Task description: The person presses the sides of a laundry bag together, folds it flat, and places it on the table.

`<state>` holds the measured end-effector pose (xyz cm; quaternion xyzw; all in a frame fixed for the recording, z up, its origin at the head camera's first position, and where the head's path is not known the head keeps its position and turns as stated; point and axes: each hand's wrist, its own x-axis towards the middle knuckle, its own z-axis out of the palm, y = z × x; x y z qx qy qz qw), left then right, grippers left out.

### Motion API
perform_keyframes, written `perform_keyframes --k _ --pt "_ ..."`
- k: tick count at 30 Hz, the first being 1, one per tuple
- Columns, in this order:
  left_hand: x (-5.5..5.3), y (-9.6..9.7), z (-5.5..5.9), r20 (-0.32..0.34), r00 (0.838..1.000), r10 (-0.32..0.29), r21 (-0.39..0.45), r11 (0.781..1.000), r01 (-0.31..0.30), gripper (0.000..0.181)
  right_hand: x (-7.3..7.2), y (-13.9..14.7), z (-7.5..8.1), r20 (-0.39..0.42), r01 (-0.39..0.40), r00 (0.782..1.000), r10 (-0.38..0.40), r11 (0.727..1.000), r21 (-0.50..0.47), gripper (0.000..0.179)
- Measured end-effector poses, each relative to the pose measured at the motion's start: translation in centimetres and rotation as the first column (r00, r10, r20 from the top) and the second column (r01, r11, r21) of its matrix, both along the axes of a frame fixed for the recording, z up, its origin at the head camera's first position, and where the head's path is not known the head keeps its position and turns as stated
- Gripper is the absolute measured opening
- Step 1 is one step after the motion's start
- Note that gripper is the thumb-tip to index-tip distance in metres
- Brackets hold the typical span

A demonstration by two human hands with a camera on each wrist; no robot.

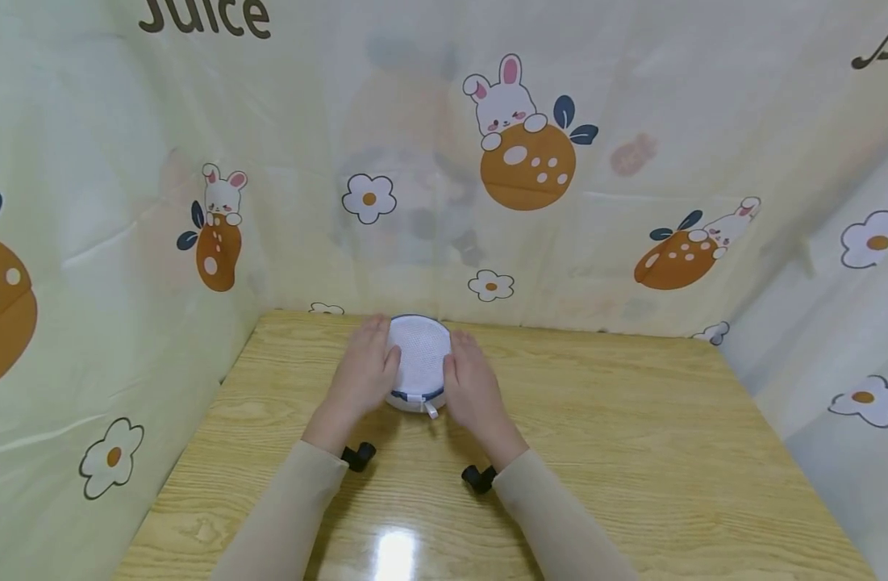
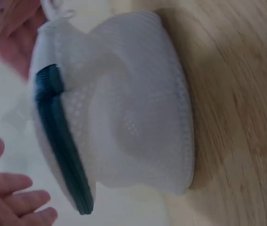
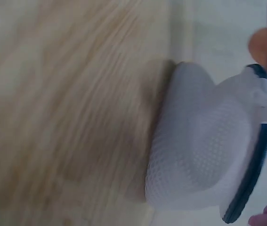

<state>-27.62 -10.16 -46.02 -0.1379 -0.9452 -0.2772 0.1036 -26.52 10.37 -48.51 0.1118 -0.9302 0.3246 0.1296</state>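
A white mesh laundry bag (image 1: pixel 419 355) with a dark blue zip around its top stands on the wooden table, its mesh side sagging in the left wrist view. A white zip pull (image 1: pixel 431 410) hangs at its near side. My left hand (image 1: pixel 364 363) is at the bag's left side, thumb by the top rim. On the opposite side is my right hand (image 1: pixel 474 379), its thumb also close to the rim. Straight, spread fingers (image 2: pixel 20 202) show beside the zip in the left wrist view. Both palms face the bag.
The wooden table (image 1: pixel 632 436) extends to both sides and toward me. A patterned curtain (image 1: pixel 414 242) rises behind the table's back edge, close beyond the bag. Black wrist mounts (image 1: pixel 360 457) stick out under both wrists.
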Motion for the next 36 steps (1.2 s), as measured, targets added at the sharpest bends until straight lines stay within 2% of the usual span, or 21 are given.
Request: perform_keyframes --k 2,4,9,15,23,36 --pt "-0.4 0.4 -0.1 -0.016 0.999 -0.049 -0.093 0.995 0.048 0.064 -0.5 -0.4 0.0 -0.017 -0.061 0.998 0.063 0.989 0.133 0.058" --pt "-0.7 0.7 -0.3 -0.022 0.996 -0.084 -0.186 0.979 0.079 0.065 -0.8 -0.7 -0.2 -0.024 -0.098 0.994 0.107 0.965 0.243 0.061" --pt "-1.1 1.3 -1.1 0.013 0.992 -0.124 -0.323 0.939 0.121 0.067 -1.3 -1.1 -0.6 0.016 -0.14 0.989 0.144 0.915 0.378 0.066" --pt "-1.5 1.9 -2.0 0.064 0.99 -0.124 -0.378 0.915 0.139 0.067 -1.7 -1.6 -0.6 0.048 -0.163 0.986 0.157 0.901 0.401 0.068" --pt "-1.8 2.2 -2.2 0.071 0.992 -0.102 -0.391 0.912 0.122 0.066 -2.2 -2.0 -0.8 0.088 -0.168 0.986 0.144 0.881 0.441 0.069" --pt "-2.0 2.3 -2.9 0.118 0.987 -0.105 -0.412 0.899 0.145 0.066 -2.3 -2.2 -1.3 0.161 -0.192 0.978 0.131 0.869 0.456 0.07"
